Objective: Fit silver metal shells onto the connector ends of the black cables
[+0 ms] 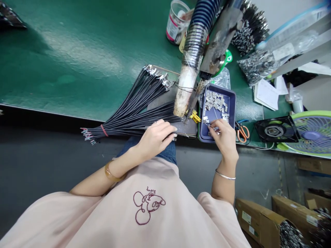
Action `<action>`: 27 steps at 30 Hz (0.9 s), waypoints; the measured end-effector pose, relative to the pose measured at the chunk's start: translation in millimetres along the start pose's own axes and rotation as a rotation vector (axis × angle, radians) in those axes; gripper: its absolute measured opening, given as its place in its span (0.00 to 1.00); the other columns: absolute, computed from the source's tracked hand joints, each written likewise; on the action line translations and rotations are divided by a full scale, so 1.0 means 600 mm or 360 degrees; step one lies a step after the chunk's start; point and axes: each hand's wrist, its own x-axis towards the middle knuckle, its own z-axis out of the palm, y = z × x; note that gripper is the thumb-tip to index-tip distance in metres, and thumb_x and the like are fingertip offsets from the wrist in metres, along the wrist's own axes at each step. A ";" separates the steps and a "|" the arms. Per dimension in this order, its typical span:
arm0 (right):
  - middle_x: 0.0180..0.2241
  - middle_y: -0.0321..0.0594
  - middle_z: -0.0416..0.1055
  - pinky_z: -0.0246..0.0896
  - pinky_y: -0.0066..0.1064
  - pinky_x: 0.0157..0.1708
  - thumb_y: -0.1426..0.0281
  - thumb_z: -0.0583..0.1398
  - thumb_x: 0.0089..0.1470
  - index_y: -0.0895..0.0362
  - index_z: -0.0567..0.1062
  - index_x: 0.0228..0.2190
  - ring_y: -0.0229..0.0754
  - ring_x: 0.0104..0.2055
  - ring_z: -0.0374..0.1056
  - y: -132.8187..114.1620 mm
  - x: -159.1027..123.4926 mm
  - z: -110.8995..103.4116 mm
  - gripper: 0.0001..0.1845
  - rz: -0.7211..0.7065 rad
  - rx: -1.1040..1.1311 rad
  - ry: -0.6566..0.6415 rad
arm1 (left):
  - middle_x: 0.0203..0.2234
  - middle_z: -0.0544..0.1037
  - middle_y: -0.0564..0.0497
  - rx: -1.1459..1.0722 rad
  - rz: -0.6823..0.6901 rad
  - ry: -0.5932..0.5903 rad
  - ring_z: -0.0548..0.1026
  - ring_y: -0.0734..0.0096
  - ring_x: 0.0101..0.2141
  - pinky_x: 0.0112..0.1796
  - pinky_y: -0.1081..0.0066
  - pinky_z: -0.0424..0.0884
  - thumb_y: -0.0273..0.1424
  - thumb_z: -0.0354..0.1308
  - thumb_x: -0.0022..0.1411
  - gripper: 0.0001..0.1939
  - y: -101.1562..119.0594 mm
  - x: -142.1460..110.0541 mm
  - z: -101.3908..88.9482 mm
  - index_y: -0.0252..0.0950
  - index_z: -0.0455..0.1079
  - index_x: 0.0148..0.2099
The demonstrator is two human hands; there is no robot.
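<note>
My left hand (158,136) lies over the front of the black cables (130,119), its fingers curled and closed together. Small metal ends show just under its fingertips, but what the fingers grip is hidden. My right hand (224,135) reaches into the near part of a blue plastic tray (232,103), thumb and forefinger pinched low among small metal connectors (215,100); I cannot make out what they hold. A red band (104,130) ties the cables at their left end, and metal connectors cap the ends of the upper, fanned-out group.
Above the cables hang a ribbed hose (194,44) with a whitish nozzle and a metal arm (219,38). A yellow clip (195,116) lies left of the tray, orange-handled scissors (242,133) to its right. Farther right are a black fan (275,131) and a green-rimmed fan (311,135).
</note>
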 end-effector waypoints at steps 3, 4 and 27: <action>0.30 0.38 0.70 0.55 0.31 0.32 0.70 0.56 0.60 0.54 0.68 0.29 0.40 0.31 0.65 0.006 0.010 0.010 0.07 0.0010 -0.0183 0.0122 | 0.27 0.78 0.48 -0.0257 0.0067 -0.0163 0.73 0.70 0.29 0.34 0.71 0.68 0.26 0.54 0.67 0.09 0.008 0.009 -0.002 0.31 0.75 0.39; 0.29 0.37 0.69 0.54 0.32 0.31 0.70 0.56 0.60 0.54 0.68 0.29 0.40 0.30 0.64 0.009 0.014 0.014 0.07 0.0028 -0.0244 0.0167 | 0.26 0.78 0.50 -0.0347 0.0053 -0.0201 0.72 0.72 0.26 0.31 0.73 0.66 0.25 0.54 0.66 0.08 0.011 0.013 -0.001 0.31 0.76 0.39; 0.39 0.38 0.78 0.75 0.27 0.39 0.73 0.64 0.55 0.53 0.79 0.33 0.36 0.41 0.76 -0.157 -0.035 0.087 0.04 0.0248 0.1605 0.0479 | 0.21 0.74 0.53 -0.1367 -0.0936 -0.0292 0.72 0.79 0.24 0.30 0.78 0.68 0.29 0.56 0.63 0.10 0.023 0.033 0.010 0.31 0.71 0.29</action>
